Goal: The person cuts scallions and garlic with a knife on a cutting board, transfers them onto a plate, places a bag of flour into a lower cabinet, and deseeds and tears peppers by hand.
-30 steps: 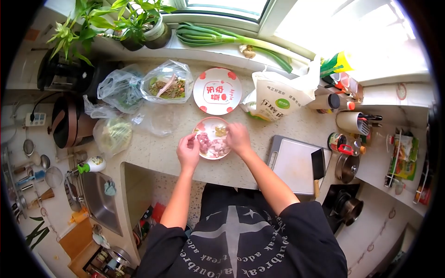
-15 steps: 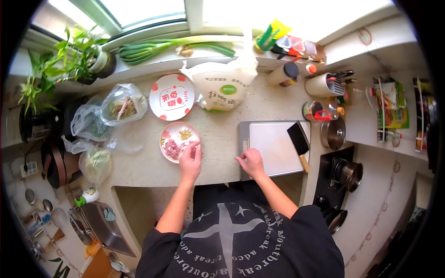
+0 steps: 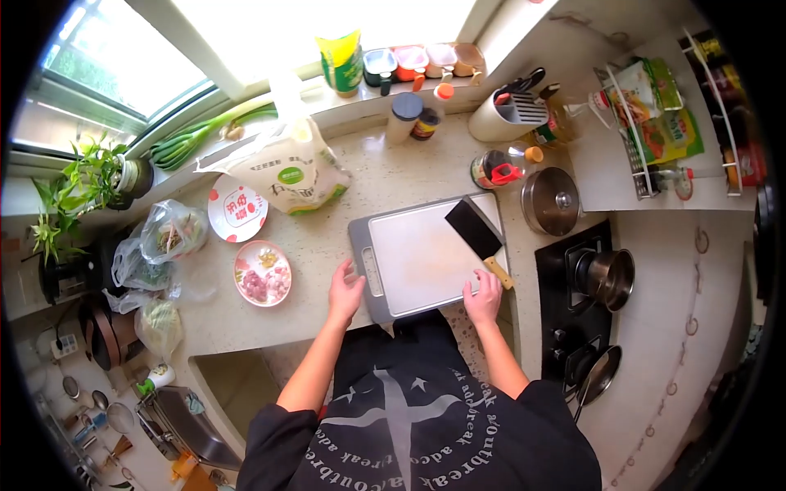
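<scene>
My left hand (image 3: 347, 292) is empty, its fingers loosely apart, just left of the cutting board (image 3: 409, 278) near the counter's front edge. A cleaver (image 3: 475, 227) with a dark blade and wooden handle lies slantwise on the board's right side. Over the board's front right edge, my right hand (image 3: 483, 299) has its fingers apart beside the cleaver's handle; whether they touch it I cannot tell. Left of my left hand stands a plate (image 3: 240, 286) holding chopped pinkish meat (image 3: 266, 285) and small yellowish pieces.
Behind are a second plate (image 3: 237, 211) and a large flour bag (image 3: 286, 172). Plastic bags of vegetables (image 3: 173, 233) lie at left. Jars (image 3: 404, 119), a knife block (image 3: 508, 114) and a lidded pot (image 3: 550, 200) stand at back right. A stove (image 3: 573, 286) is at right.
The view has swung to the right. My left hand has left the meat plate and come toward the board. My right hand has moved from the board's left side to the cleaver's handle.
</scene>
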The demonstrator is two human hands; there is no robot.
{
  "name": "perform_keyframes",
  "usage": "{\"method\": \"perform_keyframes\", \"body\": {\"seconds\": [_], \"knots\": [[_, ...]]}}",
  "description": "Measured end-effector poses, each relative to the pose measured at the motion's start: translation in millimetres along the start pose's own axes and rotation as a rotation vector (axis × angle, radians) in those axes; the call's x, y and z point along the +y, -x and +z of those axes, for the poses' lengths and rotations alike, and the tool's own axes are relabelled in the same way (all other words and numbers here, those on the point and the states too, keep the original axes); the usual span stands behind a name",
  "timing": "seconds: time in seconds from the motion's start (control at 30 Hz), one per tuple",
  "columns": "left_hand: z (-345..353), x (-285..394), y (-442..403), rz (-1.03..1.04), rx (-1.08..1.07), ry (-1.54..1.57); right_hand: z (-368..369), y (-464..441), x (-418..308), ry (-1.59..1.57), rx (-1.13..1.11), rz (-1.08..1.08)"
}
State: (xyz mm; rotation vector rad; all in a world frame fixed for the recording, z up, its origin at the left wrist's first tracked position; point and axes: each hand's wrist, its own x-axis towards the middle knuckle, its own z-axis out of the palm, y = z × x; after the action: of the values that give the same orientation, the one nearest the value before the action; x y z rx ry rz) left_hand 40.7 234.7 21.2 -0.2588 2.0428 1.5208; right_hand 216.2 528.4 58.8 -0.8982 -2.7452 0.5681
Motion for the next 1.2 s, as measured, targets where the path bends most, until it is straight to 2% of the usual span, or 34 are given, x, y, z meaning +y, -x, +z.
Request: {"method": "perform_keyframes", "body": {"seconds": [0.2, 0.43, 0.7, 0.93, 1.07, 1.2], "knots": [[21, 4, 7, -0.119, 0.070, -0.049, -15, -14, 49, 0.092, 0.000, 0.093], [31, -20, -6, -0.175, 0.152, -0.148, -14, -27, 82, 0.075, -0.068, 0.056], [36, -10, -3, -0.112, 0.259, -0.453, -8, -38, 101, 0.006, -0.140, 0.020], [-2, -24, 4, -0.148, 0.417, -0.498, 8, -40, 74, -0.062, -0.249, -0.082], [-34, -20, 8, -0.273, 0.484, -0.567, 22, -40, 42, -0.123, -0.287, -0.150], [-52, -31, 4, -0.240, 0.535, -0.565, 31, -43, 23, -0.145, -0.290, -0.183]]}}
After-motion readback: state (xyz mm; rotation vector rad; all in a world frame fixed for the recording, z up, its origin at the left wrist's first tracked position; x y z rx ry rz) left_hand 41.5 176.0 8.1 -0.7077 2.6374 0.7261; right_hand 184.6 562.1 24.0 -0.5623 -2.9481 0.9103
